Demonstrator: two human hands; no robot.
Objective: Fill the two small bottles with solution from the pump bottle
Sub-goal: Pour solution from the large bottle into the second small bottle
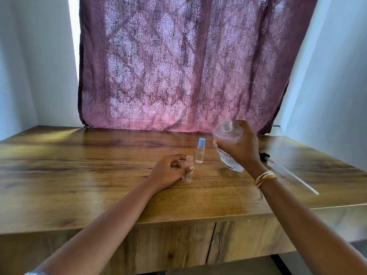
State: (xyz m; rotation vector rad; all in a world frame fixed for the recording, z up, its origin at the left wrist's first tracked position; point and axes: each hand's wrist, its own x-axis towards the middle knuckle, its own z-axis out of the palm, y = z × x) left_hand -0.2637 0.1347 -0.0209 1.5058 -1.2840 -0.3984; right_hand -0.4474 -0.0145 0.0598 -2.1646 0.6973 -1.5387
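Observation:
My right hand (241, 144) grips the large clear pump bottle (228, 135), held above the table and tilted left, its neck open with no pump on it. The pump head with its long white tube (292, 175) lies on the table to the right. My left hand (168, 170) holds a small clear bottle (187, 169) upright on the table, its mouth uncapped; a blue cap edge (176, 154) shows behind my fingers. A second small bottle (200, 150) with a blue cap stands just behind it, untouched.
The wooden table (99, 185) has cabinet doors below its front edge. A purple patterned curtain (178, 66) hangs behind the table. White walls close in on both sides.

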